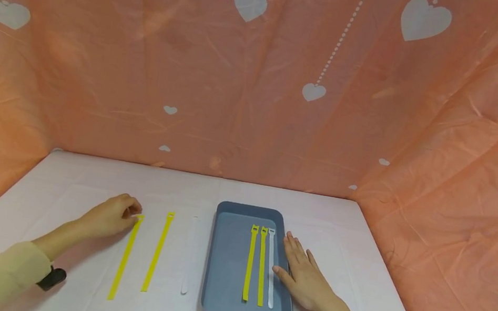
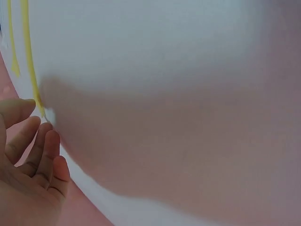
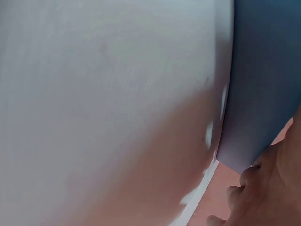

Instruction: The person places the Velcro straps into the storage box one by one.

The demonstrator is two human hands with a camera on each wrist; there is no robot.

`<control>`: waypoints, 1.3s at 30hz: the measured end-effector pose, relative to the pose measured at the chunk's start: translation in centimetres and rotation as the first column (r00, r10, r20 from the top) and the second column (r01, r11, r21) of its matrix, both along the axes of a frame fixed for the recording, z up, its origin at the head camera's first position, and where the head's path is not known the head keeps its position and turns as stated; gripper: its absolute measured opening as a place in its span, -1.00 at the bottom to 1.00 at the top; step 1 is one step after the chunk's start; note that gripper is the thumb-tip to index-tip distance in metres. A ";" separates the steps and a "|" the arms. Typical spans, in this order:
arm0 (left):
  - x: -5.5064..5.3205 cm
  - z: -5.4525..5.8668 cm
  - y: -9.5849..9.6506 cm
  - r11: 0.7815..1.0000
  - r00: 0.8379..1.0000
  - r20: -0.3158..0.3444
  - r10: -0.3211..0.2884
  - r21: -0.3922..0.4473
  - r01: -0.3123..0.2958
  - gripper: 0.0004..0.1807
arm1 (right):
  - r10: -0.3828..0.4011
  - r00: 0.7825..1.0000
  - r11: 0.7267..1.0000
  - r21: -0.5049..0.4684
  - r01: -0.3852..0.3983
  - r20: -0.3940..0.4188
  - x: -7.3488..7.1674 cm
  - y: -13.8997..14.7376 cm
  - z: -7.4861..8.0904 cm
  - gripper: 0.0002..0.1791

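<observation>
Yellow and thin, the outermost strip runs from the left hand's fingertips toward the person; thumb and fingers curve about its far end, though I cannot tell whether they pinch it, and a light hold there would probably limit bending. Just right of that hand lie a second yellow strip and a pale strip, easily brushed by a low sideways move. Farther right, the blue-grey tray holds three more strips, its right rim beneath the straight-fingered, ungripping right hand.
</observation>
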State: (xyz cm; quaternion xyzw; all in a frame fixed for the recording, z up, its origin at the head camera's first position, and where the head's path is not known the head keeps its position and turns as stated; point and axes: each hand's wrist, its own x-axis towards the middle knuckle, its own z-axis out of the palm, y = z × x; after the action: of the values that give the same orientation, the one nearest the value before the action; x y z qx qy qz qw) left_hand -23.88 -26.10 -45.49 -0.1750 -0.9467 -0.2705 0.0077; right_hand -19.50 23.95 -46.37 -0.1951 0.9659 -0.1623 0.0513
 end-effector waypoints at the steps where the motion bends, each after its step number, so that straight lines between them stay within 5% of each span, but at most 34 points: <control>1: 0.0 -0.1 0.0 1.000 1.000 -0.002 0.000 -0.006 0.000 -0.80 | 0.000 1.000 1.000 0.001 0.000 0.001 0.0 0.0 0.0 -0.06; 14: 0.3 -0.6 0.3 1.000 0.995 -0.103 -0.015 -0.009 0.014 -0.86 | 0.005 1.000 1.000 0.001 -0.005 -0.005 0.0 0.0 0.0 -0.07; 24: 0.2 -0.7 0.6 1.000 0.999 -0.027 0.030 0.009 -0.030 -0.83 | 0.007 1.000 1.000 0.003 -0.007 -0.012 -0.1 0.1 -0.1 -0.07; 39: 0.6 -1.2 0.8 0.993 0.997 -0.010 0.075 0.096 -0.074 -0.85 | -0.002 1.000 1.000 0.001 0.002 -0.008 0.1 0.0 -0.1 -0.08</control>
State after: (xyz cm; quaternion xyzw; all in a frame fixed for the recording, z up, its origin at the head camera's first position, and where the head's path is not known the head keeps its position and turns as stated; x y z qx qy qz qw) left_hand -23.33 -25.28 -46.64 -0.1409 -0.9383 -0.3140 0.0325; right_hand -19.40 23.94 -46.43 -0.1948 0.9664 -0.1611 0.0473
